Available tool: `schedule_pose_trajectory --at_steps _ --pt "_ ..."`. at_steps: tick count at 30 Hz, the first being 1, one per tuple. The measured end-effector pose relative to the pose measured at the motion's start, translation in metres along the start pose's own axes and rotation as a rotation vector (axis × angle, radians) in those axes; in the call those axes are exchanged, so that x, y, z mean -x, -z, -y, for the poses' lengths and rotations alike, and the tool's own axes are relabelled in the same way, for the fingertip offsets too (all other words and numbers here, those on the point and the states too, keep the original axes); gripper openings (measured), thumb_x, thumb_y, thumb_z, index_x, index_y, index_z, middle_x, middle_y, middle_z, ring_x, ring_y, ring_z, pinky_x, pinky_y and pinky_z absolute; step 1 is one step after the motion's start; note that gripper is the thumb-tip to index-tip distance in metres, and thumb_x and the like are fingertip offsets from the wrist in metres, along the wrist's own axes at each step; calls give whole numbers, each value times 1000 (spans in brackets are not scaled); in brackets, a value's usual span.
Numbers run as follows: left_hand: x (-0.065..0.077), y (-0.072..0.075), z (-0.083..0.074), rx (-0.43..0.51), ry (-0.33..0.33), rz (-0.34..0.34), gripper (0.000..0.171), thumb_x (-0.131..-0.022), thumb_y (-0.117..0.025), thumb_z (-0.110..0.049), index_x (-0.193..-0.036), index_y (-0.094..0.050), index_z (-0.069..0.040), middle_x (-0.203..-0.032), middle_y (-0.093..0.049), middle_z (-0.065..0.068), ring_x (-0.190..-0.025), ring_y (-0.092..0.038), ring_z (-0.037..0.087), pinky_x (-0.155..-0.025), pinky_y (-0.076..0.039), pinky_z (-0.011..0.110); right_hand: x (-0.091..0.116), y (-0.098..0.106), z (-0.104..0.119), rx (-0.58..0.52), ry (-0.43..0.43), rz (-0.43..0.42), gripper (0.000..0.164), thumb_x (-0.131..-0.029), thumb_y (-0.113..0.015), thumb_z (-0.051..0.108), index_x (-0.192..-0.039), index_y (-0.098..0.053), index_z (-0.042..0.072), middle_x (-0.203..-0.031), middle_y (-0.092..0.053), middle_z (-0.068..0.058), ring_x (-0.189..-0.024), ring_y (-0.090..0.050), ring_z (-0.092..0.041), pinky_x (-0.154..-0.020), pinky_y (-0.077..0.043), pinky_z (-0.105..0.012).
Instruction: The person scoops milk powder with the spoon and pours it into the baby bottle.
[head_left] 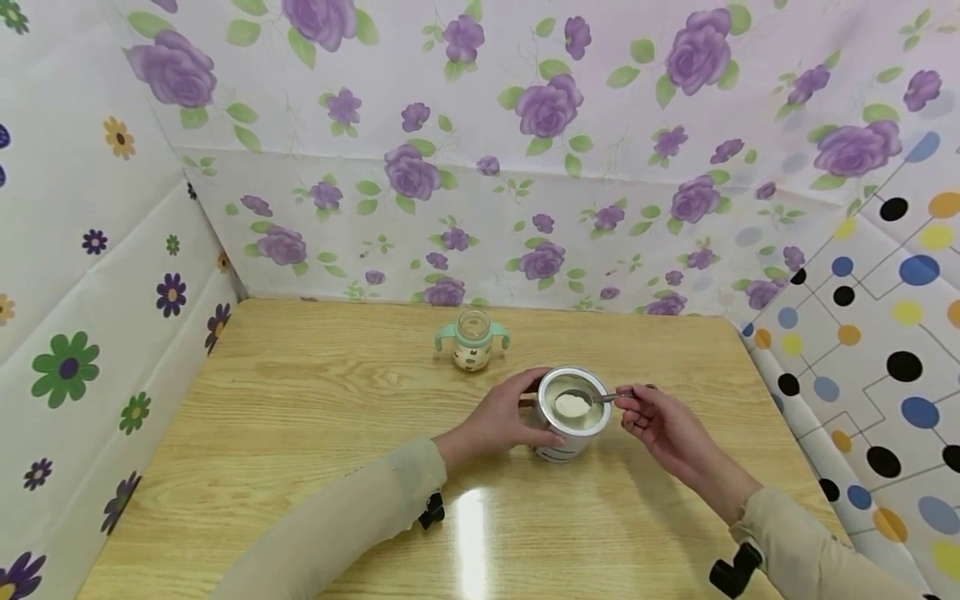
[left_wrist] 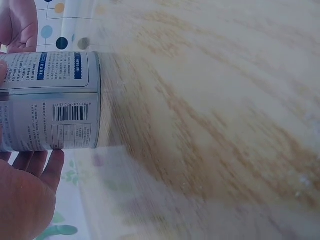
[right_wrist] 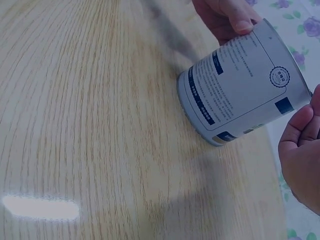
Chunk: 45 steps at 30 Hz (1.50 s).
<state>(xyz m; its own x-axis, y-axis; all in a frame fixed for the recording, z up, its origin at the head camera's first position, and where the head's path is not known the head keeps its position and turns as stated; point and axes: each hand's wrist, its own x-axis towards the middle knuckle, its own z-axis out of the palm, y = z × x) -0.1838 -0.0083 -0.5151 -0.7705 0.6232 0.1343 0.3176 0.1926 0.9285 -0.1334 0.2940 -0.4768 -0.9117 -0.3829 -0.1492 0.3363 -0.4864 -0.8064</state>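
An open-topped white can with a silver rim (head_left: 561, 450) stands near the middle of the table, with pale powder (head_left: 572, 406) visible inside. My left hand (head_left: 501, 417) grips the can from its left side, thumb on the front. On the other side, my right hand (head_left: 663, 429) pinches the handle of a metal spoon (head_left: 609, 397). The spoon's head is inside the can, by the powder; whether it carries any is hard to tell. Printed text and a barcode show on the can (left_wrist: 50, 105) in the left wrist view. In the right wrist view the spoon is mostly hidden.
Behind the can stands a baby bottle (head_left: 472, 343) with green handles and no cap on top. The wooden table (head_left: 322, 400) meets flower-patterned cloth (head_left: 480, 225) at the back and a dotted cloth (head_left: 885, 367) on the right.
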Motion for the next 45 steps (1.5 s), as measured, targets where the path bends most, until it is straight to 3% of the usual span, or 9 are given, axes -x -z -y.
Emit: schedule_pose_trajectory --at_steps 7,11,18,23,27,31,38,45 --pt "-1 5 -6 -21 2 46 102 -77 -100 -35 -161 -44 -23 -153 -55 -7 -140 -54 14 -115 -49 36 1 2 -1 2 0 -4 43 -119 -34 15 -118 -75 2 -104 -81 -5 -90 -74 -11 -87 -61 -25" --pt "1 19 -15 -95 13 76 109 -78 -99 -38 -166 -37 -20 -161 -51 0 -146 -50 19 -118 -46 40 2 3 -1 -6 -5 2 44 -120 -34 16 -118 -75 2 -105 -81 -5 -91 -74 -12 -88 -61 -25" --pt "7 70 -38 -291 -66 33 109 -77 -98 -42 -166 -40 -18 -164 -49 1 -146 -51 26 -118 -46 42 4 3 -1 -10 -5 4 45 -120 -32 15 -118 -75 3 -105 -81 -6 -93 -74 -12 -88 -60 -24" --pt "4 112 -45 -355 -110 -56 104 -79 -97 -43 -164 -43 -18 -164 -49 1 -145 -52 32 -118 -45 50 6 2 0 -14 7 12 47 -120 -29 13 -118 -75 2 -105 -81 -6 -92 -74 -12 -87 -60 -24" --pt "-1 137 -34 -323 -73 -118 100 -81 -97 -37 -164 -44 -17 -164 -49 3 -147 -48 31 -122 -41 48 5 2 0 -11 -1 13 47 -120 -30 13 -118 -75 2 -105 -81 -6 -92 -74 -11 -87 -60 -24" --pt "-6 148 -11 -275 -8 -139 97 -84 -95 -35 -164 -43 -17 -164 -47 4 -149 -45 31 -125 -37 47 3 1 -2 -12 -12 6 47 -120 -30 13 -117 -76 3 -104 -81 -6 -91 -74 -11 -87 -61 -24" --pt "-12 150 31 -170 78 -148 99 -82 -96 -38 -164 -44 -20 -166 -46 2 -150 -45 28 -125 -36 53 0 0 -4 -24 -5 31 46 -120 -30 13 -118 -74 2 -105 -81 -6 -91 -74 -11 -87 -60 -25" --pt "-13 145 45 -157 140 -176 94 -82 -96 -39 -161 -49 -18 -158 -54 5 -146 -50 30 -121 -41 53 0 -1 -4 -44 1 50 47 -120 -29 13 -119 -74 1 -106 -81 -6 -92 -74 -11 -88 -60 -25"
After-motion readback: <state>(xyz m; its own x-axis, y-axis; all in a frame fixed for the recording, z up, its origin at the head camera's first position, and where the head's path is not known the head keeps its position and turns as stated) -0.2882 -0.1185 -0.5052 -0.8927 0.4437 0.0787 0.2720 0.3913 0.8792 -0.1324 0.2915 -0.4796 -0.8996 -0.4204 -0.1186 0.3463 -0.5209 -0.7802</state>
